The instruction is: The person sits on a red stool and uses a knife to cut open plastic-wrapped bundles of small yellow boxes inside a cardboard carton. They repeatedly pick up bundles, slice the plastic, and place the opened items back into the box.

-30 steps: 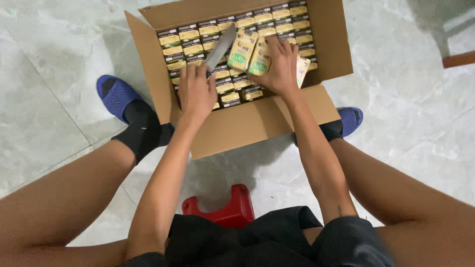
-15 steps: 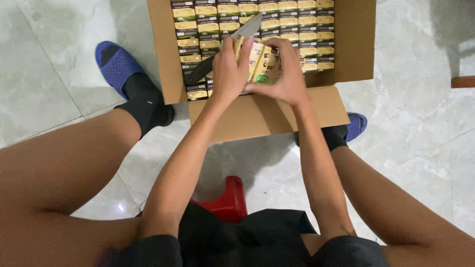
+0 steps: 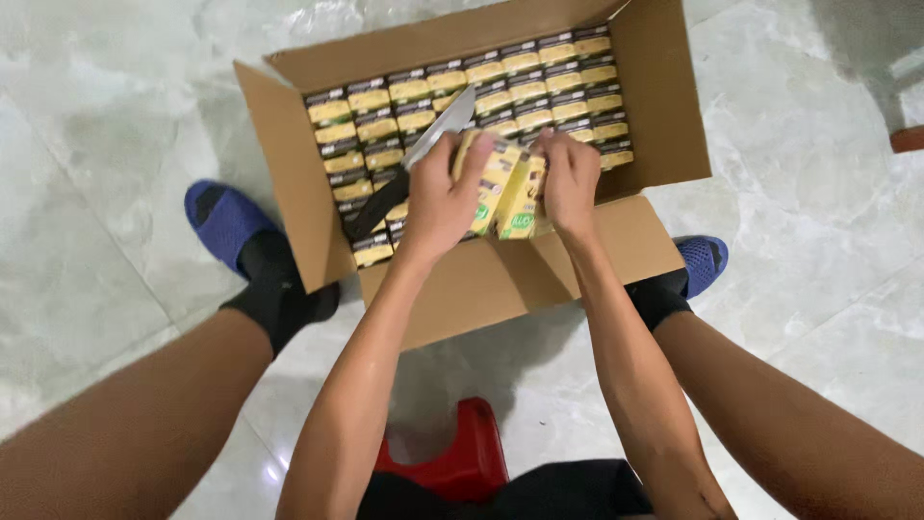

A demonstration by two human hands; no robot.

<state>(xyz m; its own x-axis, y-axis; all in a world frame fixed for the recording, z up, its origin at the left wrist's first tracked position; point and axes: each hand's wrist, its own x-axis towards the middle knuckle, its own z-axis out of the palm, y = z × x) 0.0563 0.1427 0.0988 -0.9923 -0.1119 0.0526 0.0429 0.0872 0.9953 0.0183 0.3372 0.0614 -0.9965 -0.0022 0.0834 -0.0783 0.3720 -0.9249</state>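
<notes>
- Because the open cardboard box [image 3: 500, 279] sits on the pale marble floor [image 3: 106, 221] between the person's spread legs, both hands reach it straight ahead over its folded-down near flap.
- The left hand [image 3: 438, 197] has its grip closed around a small bundle of yellow cartons [image 3: 500, 188], raised just above the packed rows, probably so the bundle can be worked on clear of its neighbours.
- The right hand [image 3: 570, 181] pinches the far side of the same bundle, fingers curled shut on it, steadying it against the left.
- A knife [image 3: 414, 166] lies slanted across the rows just left of the left grip; its blade points up and away, its dark handle down toward the box's left wall, and it seems to rest on the cartons rather than in the hand, though the thumb hides the spot where they meet.
- Beyond both grips, the remaining packs [image 3: 462, 91] stand in tight rows, filling the box.
- Hidden or unclear: the underside of the bundle, how many cartons it joins, and whether any wrapping binds it.
- A red stool [image 3: 462, 457] shows below the wrists, mostly covered by dark shorts.
- Blue slippers [image 3: 223, 223] over black socks flank the box; the right one is half hidden behind it.
</notes>
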